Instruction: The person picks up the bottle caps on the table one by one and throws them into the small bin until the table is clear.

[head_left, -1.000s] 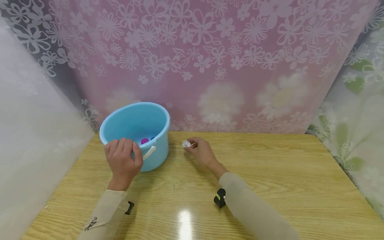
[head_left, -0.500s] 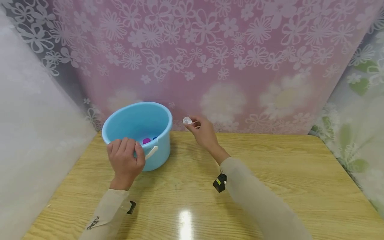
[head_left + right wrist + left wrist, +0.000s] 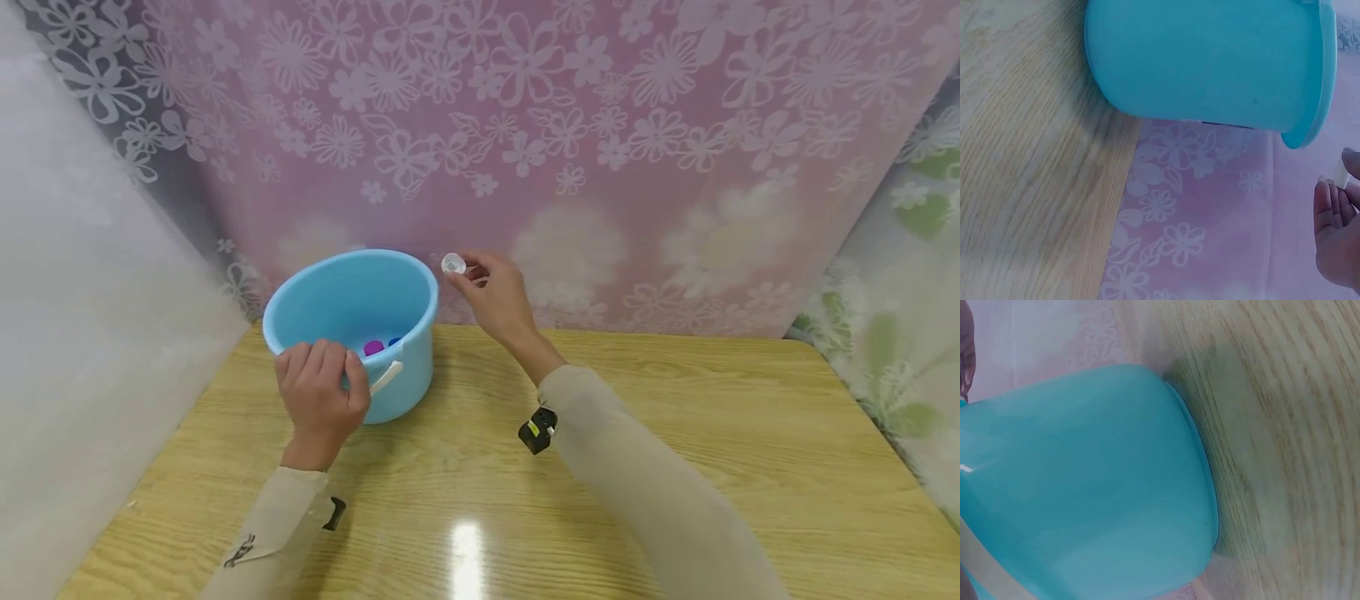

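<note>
A light blue bucket [image 3: 397,383] stands at the table's far left, its white handle [image 3: 386,379] hanging down the near side. My left hand [image 3: 322,400] grips the bucket's near rim, fingers curled over it. Inside lie a magenta piece [image 3: 373,347] and a blue piece [image 3: 395,342], partly hidden by the rim. Just right of the rim and raised above the table, my right hand [image 3: 498,296] pinches a small white, round, cap-like piece [image 3: 453,264] between thumb and fingers. The right wrist view shows the white piece [image 3: 1342,174] edge-on beyond the bucket's rim.
The wood-grain table [image 3: 675,433] reaches back to a pink flowered curtain [image 3: 525,208]. Pale sheeting [image 3: 90,292] hangs at the left, and a leafy patterned cloth [image 3: 892,333] at the right.
My right hand has lifted the white cap-like piece up from near the tabletop and moved it slightly left, to the bucket's rim height. My left hand keeps its grip on the rim.
</note>
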